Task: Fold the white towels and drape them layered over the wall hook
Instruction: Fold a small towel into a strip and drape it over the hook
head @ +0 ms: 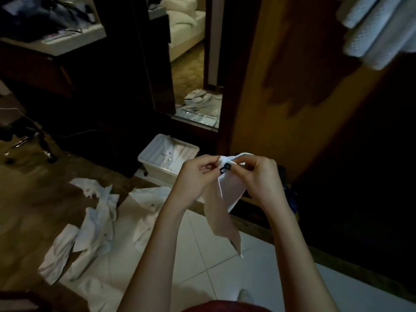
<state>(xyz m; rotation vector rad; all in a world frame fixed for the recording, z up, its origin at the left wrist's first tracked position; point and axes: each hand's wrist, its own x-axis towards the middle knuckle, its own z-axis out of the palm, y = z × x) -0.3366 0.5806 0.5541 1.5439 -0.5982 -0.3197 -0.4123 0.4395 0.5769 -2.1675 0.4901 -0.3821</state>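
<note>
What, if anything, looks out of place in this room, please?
Crumpled white garments lie strewn over the floor beside the white plastic bin, not in it. The left hand and right hand only pinch a small white cloth.

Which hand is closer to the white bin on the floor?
Left. The left hand overlaps the right edge of the bin in view; the right hand sits farther right, across the cloth both pinch.

The cloth (229,194) between the fingers (208,165) is plain white, shading to beige lower down, with a small black tag (225,169) at the fingertips. Up and right of them are white waffle-textured towels (378,30). Below them are glossy white floor tiles (247,278), and to their left rumpled white shirts (94,221).
</note>
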